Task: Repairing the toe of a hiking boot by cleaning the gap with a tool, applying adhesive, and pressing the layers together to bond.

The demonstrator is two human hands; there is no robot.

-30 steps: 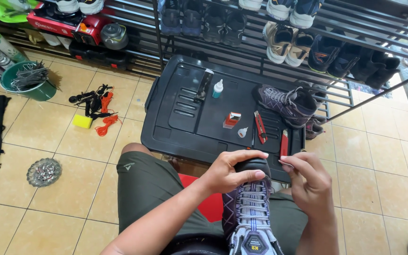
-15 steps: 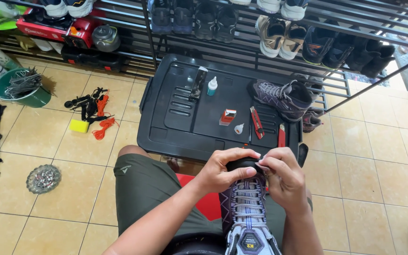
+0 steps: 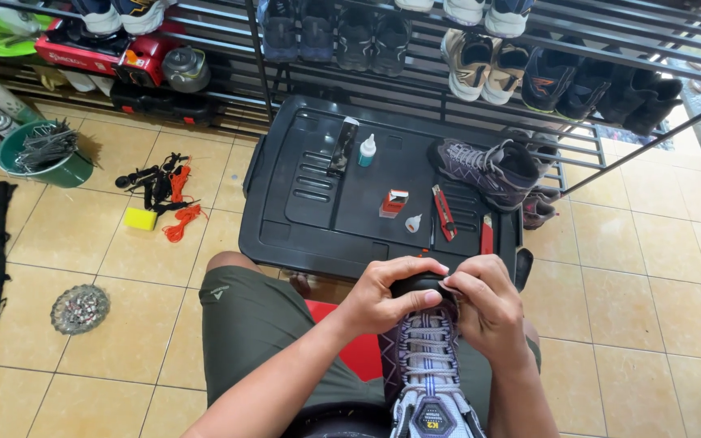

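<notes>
Fingers of left hand (image 3: 383,296) and right hand (image 3: 484,308) pinch shoe (image 3: 427,365) toe

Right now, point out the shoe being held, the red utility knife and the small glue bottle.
shoe (image 3: 425,357), head view, laced upper.
red utility knife (image 3: 445,213), head view, mid-handle.
small glue bottle (image 3: 367,152), head view, body.

Both forearms enter from the lower edge of the view and converge toward the centre, above the lap. The left hand (image 3: 384,298) is set palm-down, wrist slightly raised, fingers curled forward and the thumb extended to the right, pressing inward. The right hand (image 3: 487,310) lies just beside it, back of the hand upward, fingers bent and closed in a pinch at the fingertips. The fingertips of both hands meet at the midline. The left forearm runs diagonally from lower left; the right forearm runs nearly vertical.
</notes>
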